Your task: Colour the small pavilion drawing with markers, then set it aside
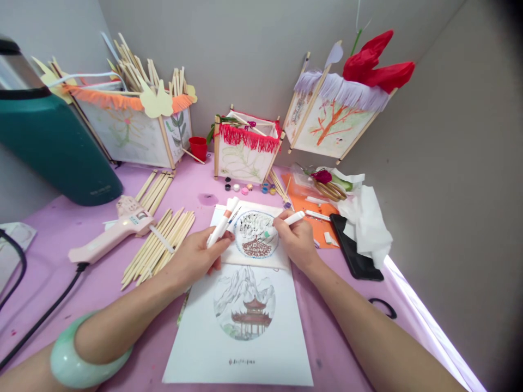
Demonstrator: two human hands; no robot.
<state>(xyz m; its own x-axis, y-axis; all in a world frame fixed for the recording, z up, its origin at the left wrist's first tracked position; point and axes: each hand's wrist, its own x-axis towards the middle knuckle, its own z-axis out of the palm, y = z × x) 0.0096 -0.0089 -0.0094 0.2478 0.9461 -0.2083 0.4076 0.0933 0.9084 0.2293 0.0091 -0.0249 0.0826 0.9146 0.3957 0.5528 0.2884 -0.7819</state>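
Observation:
My left hand is closed round white marker pens at the left edge of a small white drawing sheet. In my right hand is a white marker, its tip end hidden by my fingers, at the right edge of the round drawing. That drawing has a blue dotted rim, black strokes, a brown roof and a small green patch. Below it lies a white paper printed with a round picture of a pavilion and mountains.
A pink glue gun and wooden sticks lie left, near a green bottle. Paper lanterns stand behind small paint pots. To the right are scissors, crumpled tissue and a black phone.

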